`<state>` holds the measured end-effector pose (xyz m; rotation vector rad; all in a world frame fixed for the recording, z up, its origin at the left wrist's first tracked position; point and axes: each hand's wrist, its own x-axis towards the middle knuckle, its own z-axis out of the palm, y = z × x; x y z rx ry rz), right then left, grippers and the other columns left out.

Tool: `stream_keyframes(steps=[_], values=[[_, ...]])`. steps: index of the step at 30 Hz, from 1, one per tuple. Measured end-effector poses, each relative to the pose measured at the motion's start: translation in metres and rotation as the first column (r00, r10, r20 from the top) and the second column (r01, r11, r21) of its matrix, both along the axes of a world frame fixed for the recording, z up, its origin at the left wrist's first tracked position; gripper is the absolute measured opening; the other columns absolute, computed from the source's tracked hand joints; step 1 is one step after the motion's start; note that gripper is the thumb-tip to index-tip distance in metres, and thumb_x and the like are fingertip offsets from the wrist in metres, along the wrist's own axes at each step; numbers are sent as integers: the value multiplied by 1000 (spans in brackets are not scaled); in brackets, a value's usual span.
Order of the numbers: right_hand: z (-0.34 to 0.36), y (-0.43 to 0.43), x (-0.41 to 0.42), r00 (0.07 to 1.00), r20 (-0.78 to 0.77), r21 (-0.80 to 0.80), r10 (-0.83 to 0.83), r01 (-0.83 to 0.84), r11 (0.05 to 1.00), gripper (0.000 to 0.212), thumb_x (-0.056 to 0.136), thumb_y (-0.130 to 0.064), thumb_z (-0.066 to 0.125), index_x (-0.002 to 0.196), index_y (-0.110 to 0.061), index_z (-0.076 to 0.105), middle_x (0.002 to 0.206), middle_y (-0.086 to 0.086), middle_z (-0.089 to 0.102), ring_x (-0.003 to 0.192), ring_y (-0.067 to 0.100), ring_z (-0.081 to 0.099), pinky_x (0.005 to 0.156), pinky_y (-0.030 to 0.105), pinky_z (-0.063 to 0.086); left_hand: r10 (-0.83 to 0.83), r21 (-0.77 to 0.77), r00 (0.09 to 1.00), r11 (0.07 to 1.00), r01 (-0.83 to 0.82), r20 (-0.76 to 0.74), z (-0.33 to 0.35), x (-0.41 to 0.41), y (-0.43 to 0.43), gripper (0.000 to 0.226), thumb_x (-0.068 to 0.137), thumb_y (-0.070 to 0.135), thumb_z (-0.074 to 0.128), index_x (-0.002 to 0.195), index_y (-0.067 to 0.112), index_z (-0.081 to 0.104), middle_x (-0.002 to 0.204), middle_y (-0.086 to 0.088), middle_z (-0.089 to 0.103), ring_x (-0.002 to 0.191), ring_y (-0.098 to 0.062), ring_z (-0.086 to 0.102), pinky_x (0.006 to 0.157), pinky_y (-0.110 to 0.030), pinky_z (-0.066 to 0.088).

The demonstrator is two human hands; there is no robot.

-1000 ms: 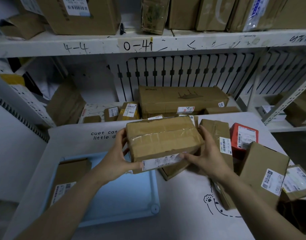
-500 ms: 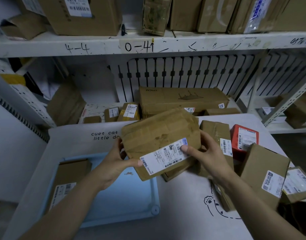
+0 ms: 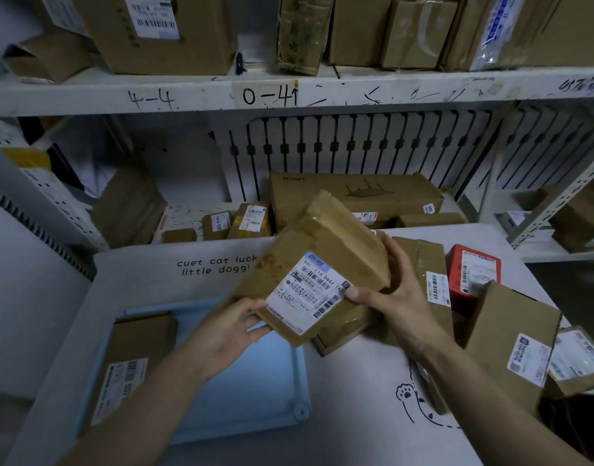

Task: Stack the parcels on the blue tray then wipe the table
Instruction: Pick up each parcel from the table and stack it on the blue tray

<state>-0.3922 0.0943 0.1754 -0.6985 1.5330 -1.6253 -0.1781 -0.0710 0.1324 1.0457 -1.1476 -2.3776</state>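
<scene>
Both hands hold a brown cardboard parcel [image 3: 317, 264] tilted in the air above the table, its white shipping label facing me. My left hand [image 3: 233, 327] grips its lower left corner; my right hand [image 3: 386, 297] grips its right edge, thumb on the label. The blue tray [image 3: 252, 395] lies on the table at the lower left, with one flat brown parcel [image 3: 137, 351] lying along its left side. More parcels lie on the table to the right: a red box [image 3: 473, 274], a tall brown box [image 3: 510, 341] and several others, partly hidden by my right arm.
The white table [image 3: 349, 418] bears printed text and a paw drawing. Behind it a low shelf holds a long carton [image 3: 356, 196] and small parcels. An upper shelf [image 3: 289, 92] loaded with boxes overhangs the back. A metal rack [image 3: 558, 210] stands at the right.
The parcel has been turned in my hands from lying flat to tilted up, so its label side now faces me, and its top corner has swung up and to the right.
</scene>
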Motion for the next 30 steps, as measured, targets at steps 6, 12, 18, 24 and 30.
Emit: stream_keyframes(steps=[6,12,18,24,30], values=[[7,-2,9,950,-311,27,20,-12,1000,132,56,-25,94,156,-40,10,154,-14,32,141,-1,34,112,28,40,197,-51,970,980,-192,141,-1,-7,2,66,91,5,63,148,15,31,112,-6,64,119,-35,59,107,-53,42],[8,-2,10,945,-324,30,39,-31,999,131,56,-27,93,155,-42,8,158,-10,29,146,13,30,117,47,37,96,-218,967,975,-43,236,12,-5,7,33,94,14,61,127,20,59,123,5,63,123,-21,51,111,-46,36],[3,-8,2,985,-126,56,-115,123,991,121,59,-27,89,156,-34,19,122,-20,56,103,-3,64,78,16,54,60,-334,977,942,12,203,26,-3,9,32,91,19,64,123,23,66,116,6,72,112,-13,65,101,-33,44],[-9,-19,-7,985,32,122,-169,164,979,107,63,-47,89,152,-24,34,130,-2,64,95,10,73,67,19,57,2,-344,985,937,57,171,34,-5,9,33,90,25,64,123,20,66,115,2,73,107,-15,69,91,-34,51],[-8,-21,-6,989,38,122,-140,134,983,115,52,-55,91,149,-22,38,124,1,69,101,16,73,80,34,58,48,-432,971,900,60,236,37,1,4,28,89,30,66,116,22,69,111,4,74,107,-15,68,97,-36,50]])
